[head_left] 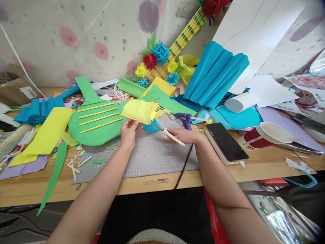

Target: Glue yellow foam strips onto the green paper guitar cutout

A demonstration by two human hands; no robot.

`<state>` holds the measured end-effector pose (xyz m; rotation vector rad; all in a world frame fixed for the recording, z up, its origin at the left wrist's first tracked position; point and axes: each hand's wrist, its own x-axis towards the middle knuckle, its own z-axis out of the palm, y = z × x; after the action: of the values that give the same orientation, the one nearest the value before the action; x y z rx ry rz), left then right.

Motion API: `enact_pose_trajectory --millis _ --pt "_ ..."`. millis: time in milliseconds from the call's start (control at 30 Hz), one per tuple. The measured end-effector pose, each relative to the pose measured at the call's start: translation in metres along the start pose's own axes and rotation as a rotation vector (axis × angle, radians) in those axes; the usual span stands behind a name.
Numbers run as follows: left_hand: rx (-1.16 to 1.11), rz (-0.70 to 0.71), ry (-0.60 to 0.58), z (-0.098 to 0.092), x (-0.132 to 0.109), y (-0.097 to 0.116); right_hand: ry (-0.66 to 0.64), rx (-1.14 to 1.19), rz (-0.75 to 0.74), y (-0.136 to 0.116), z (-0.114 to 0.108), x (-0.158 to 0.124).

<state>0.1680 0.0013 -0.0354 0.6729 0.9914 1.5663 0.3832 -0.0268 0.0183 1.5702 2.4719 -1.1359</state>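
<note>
My left hand (130, 133) pinches the lower edge of a piece of yellow paper (138, 111), raised a little above the mat. My right hand (184, 135) is closed around white-handled scissors (174, 137), seen nearly edge-on. Their dark blades point left at the paper's lower right corner; whether they touch it I cannot tell. Left of my left hand lies a green guitar-shaped cutout (99, 134) with several thin yellow strips across it. A blue glue gun (185, 118) is just behind my right hand. Under the yellow paper's right side sits a small blue piece (151, 127).
A grey cutting mat (152, 156) covers the table's front middle. At right are a phone (227, 140) and a paper cup (265, 135). Blue crepe paper (215, 76) and a flower-decorated yellow guitar (185, 35) stand behind. A black cord (184, 167) hangs over the front edge.
</note>
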Motion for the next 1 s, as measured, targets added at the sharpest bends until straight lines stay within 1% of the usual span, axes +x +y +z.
enact_pose_trajectory --millis 133,333,467,567,667,767,1000 --pt "-0.005 -0.003 -0.049 0.0023 -0.0037 0.0006 0.007 -0.006 -0.024 -0.0046 0.0007 0.0007" --pt "0.026 -0.035 -0.107 0.0055 -0.0081 0.0022 -0.029 0.005 -0.07 -0.0086 -0.0014 0.0041" --pt "0.053 -0.031 -0.12 0.0054 -0.0085 0.0022 -0.018 -0.009 0.007 -0.0053 -0.0027 0.0031" --pt "0.065 -0.017 -0.129 0.0037 -0.0074 0.0011 -0.049 -0.001 0.04 -0.0044 -0.0038 -0.0003" --pt "0.078 -0.019 -0.135 0.0022 -0.0062 -0.0007 -0.085 0.015 0.033 -0.0068 -0.0044 -0.0027" --pt "0.085 -0.035 -0.135 0.0022 -0.006 -0.002 -0.089 0.024 0.019 -0.0093 -0.0042 -0.0031" --pt "0.117 -0.112 -0.075 0.0054 -0.008 0.0002 -0.079 -0.002 0.029 -0.0081 -0.0044 -0.0024"
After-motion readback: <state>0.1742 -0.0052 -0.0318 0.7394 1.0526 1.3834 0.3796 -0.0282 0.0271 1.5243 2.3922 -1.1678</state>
